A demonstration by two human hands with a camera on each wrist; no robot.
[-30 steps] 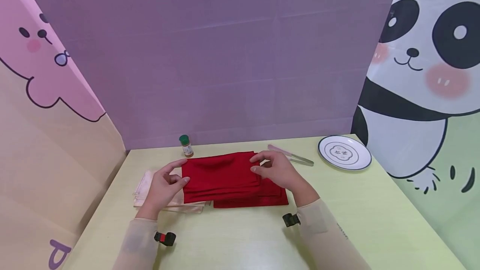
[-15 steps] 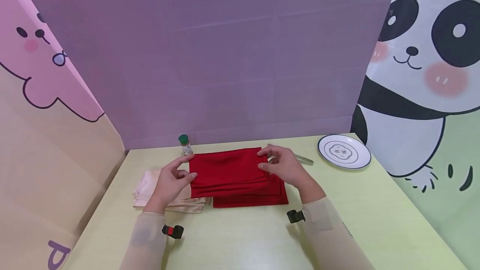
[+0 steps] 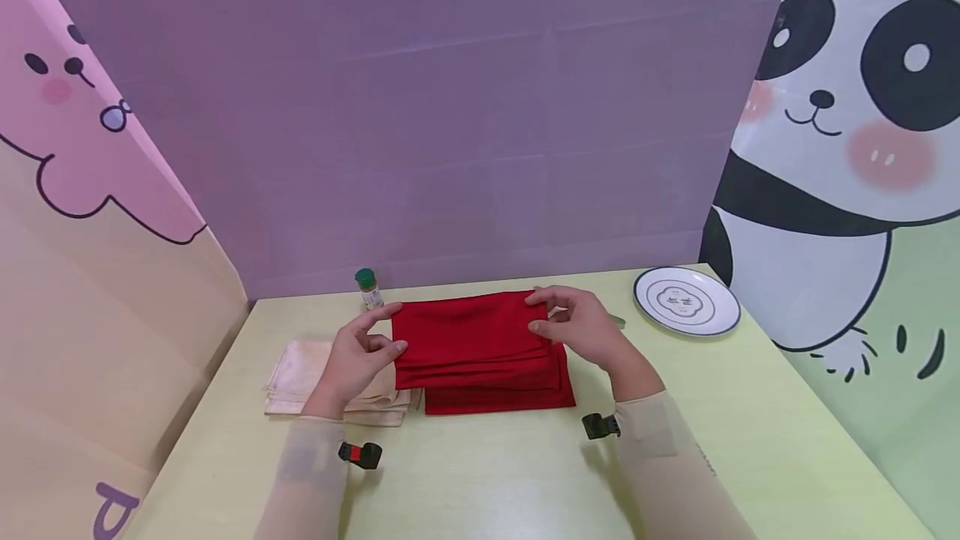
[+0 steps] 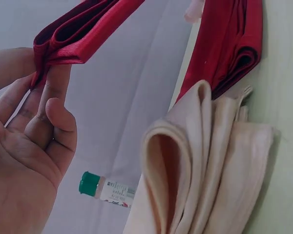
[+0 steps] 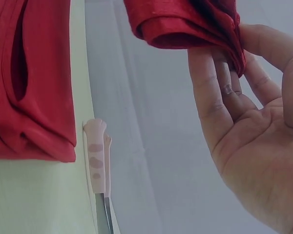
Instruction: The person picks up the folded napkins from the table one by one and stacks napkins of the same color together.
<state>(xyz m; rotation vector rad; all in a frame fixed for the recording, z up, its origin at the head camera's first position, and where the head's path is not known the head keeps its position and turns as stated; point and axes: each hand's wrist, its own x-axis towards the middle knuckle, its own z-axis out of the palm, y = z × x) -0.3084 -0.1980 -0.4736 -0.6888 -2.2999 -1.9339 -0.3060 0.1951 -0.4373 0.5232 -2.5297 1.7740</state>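
Observation:
Both hands hold up a folded red cloth (image 3: 468,336) by its two ends, above the table. At its left end my left hand (image 3: 360,361) pinches the layers between thumb and fingers; my right hand (image 3: 581,327) pinches the right end the same way. The wrist views show the cloth's looped folds, apart from what lies below. Under it lies a second folded red cloth (image 3: 498,401), partly covered in the head view. Left of that is a folded cream cloth (image 4: 205,161), its right part hidden behind my left hand and the held cloth.
A small green-capped bottle (image 3: 368,288) stands at the table's back left. A white plate with a blue rim (image 3: 687,302) lies at the back right. Tongs with pink handles (image 5: 96,156) lie behind the held cloth. A purple backdrop (image 3: 480,107) rises behind the table.
Both hands have carried the held red cloth to the right and slightly upward, uncovering more of the cream cloth and hiding most of the tongs. The cloths below have stayed put.

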